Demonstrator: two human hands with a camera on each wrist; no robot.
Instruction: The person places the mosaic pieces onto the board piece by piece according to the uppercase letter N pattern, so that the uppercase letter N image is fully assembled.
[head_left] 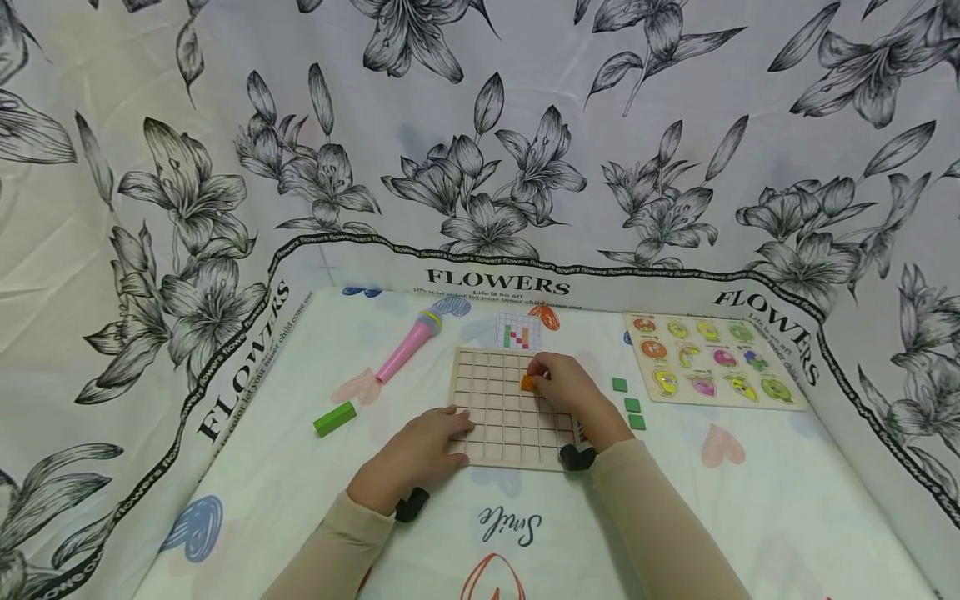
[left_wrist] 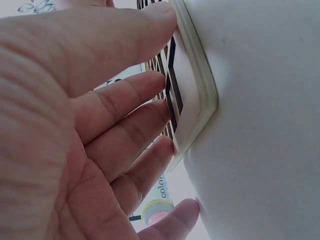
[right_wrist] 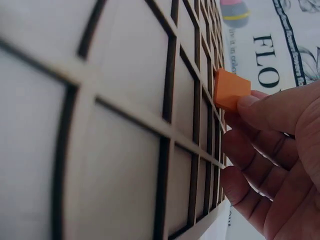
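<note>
A wooden grid board (head_left: pixel 495 400) lies on the table before me. My right hand (head_left: pixel 558 385) pinches a small orange square tile (head_left: pixel 528 382) and holds it against the board's upper right cells; in the right wrist view the orange tile (right_wrist: pixel 231 88) touches the grid (right_wrist: pixel 125 100) at a fingertip (right_wrist: pixel 252 107). My left hand (head_left: pixel 423 446) rests flat on the board's near left corner. In the left wrist view its straight fingers (left_wrist: pixel 125 100) lie along the board's edge (left_wrist: pixel 197 85).
Three green tiles (head_left: pixel 630 404) lie right of the board. A green block (head_left: pixel 334 417) and a pink toy microphone (head_left: pixel 408 346) lie to the left. A pattern card (head_left: pixel 519 332) sits behind the board, a fruit peg puzzle (head_left: pixel 712 367) at far right. Floral cloth walls surround the table.
</note>
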